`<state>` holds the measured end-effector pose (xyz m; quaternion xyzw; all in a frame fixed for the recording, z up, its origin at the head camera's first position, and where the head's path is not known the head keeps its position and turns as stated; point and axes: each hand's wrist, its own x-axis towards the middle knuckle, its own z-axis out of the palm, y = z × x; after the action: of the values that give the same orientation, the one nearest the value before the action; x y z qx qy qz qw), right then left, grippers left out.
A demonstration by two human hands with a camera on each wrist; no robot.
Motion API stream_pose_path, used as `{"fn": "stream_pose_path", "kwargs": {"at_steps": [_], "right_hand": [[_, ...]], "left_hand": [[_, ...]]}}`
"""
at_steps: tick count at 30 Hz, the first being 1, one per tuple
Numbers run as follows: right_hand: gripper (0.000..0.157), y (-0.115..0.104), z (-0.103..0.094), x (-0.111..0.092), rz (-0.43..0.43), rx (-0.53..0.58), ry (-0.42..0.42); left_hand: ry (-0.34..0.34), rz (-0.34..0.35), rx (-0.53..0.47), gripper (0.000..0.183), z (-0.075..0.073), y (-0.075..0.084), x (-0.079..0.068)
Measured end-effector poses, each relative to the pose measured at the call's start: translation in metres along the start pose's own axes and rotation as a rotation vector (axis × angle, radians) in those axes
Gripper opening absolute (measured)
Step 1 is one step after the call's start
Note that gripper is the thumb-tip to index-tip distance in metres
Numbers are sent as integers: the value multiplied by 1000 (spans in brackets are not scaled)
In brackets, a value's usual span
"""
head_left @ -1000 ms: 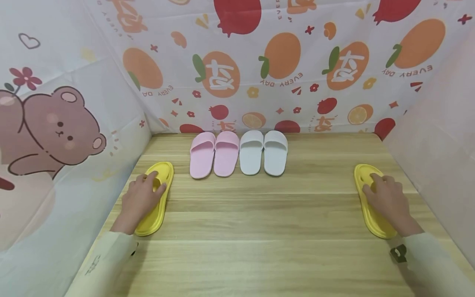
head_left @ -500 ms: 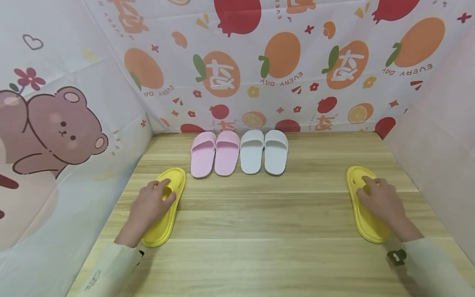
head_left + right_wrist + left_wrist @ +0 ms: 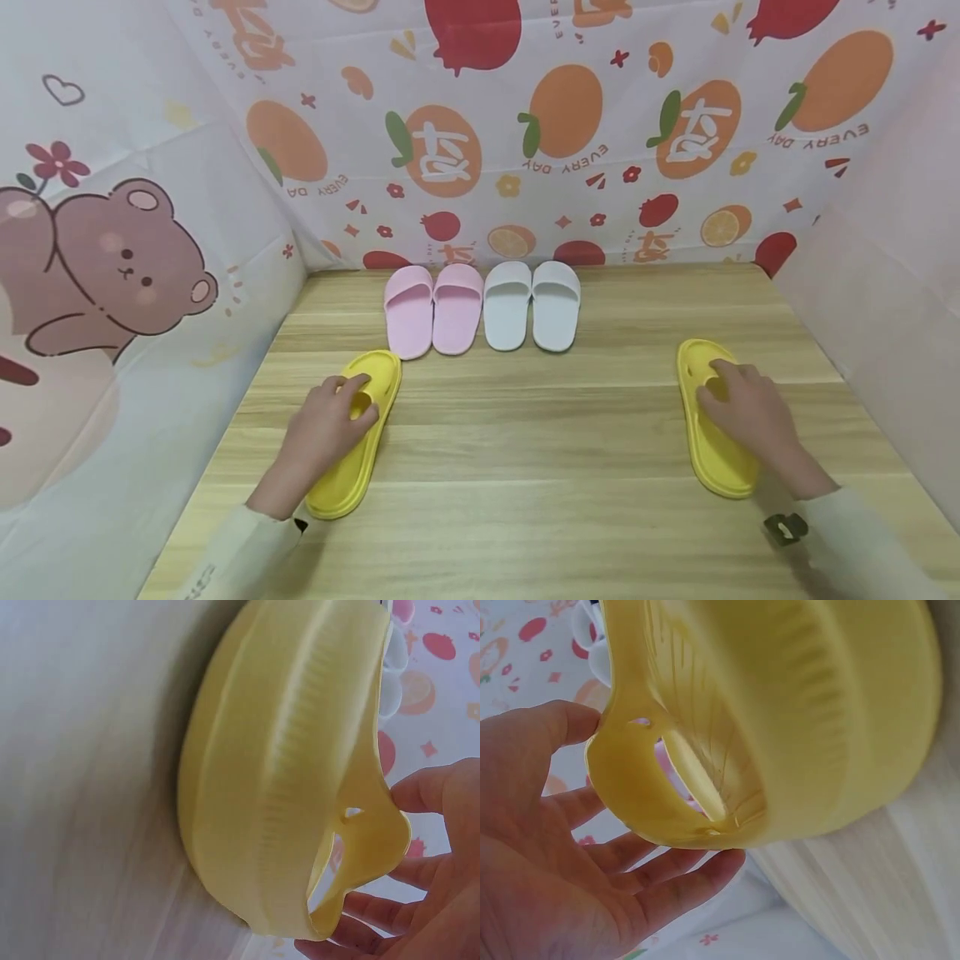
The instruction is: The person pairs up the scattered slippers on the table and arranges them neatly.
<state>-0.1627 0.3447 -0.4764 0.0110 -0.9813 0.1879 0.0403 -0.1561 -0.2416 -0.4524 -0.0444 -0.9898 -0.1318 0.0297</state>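
My left hand [image 3: 326, 429] pinches a yellow slipper [image 3: 358, 462] by its strap, thumb on one side and fingers on the other. Opposite, my right hand [image 3: 753, 417] holds the matching yellow slipper [image 3: 708, 450] in the same way. Both slippers have their toes pointing toward the back wall, the left one slanting to the right and the right one to the left. In the left wrist view the left slipper [image 3: 840, 712] has an open hole through its strap. The right wrist view has the sole edge of the right slipper [image 3: 262, 772] close over the wood.
A pink pair of slippers [image 3: 408, 325] stands side by side against a white pair [image 3: 506, 321] at the back of the wooden tabletop [image 3: 525, 533]. Fruit-printed cloth [image 3: 562, 192] hangs behind, with a bear-printed cloth [image 3: 225, 192] on the left and a pale one [image 3: 885, 267] on the right.
Both hands have moved inward with the yellow slippers and a little nearer the body, so the gap between the two has narrowed. The pink and white pairs have stayed put.
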Motion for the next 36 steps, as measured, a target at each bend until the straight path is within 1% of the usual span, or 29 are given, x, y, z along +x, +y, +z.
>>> {"fn": "stream_pose_path", "kwargs": {"at_steps": [5,9,11,16,22,29,36], "right_hand": [[60,-10,3,-4,-28,-2,20],[59,-18,6,-8,-54,7,26],[58,-22,8,-9,-65,13,31],[56,-30,13,-10,-71,20,24],[55,-37,16,-10,-90,21,33],[55,-44,19,-8,-98,5,43],[55,-50,22,-11,-99,-8,38]], "left_hand": [[34,54,-1,50,3,9,-9],[53,101,-29,47,8,20,-15],[47,130,-37,47,11,24,-15],[2,196,-48,48,17,35,-13],[-55,271,-72,48,22,53,-4],[-84,402,-56,47,27,76,14],[-180,511,-47,47,32,101,31]]}}
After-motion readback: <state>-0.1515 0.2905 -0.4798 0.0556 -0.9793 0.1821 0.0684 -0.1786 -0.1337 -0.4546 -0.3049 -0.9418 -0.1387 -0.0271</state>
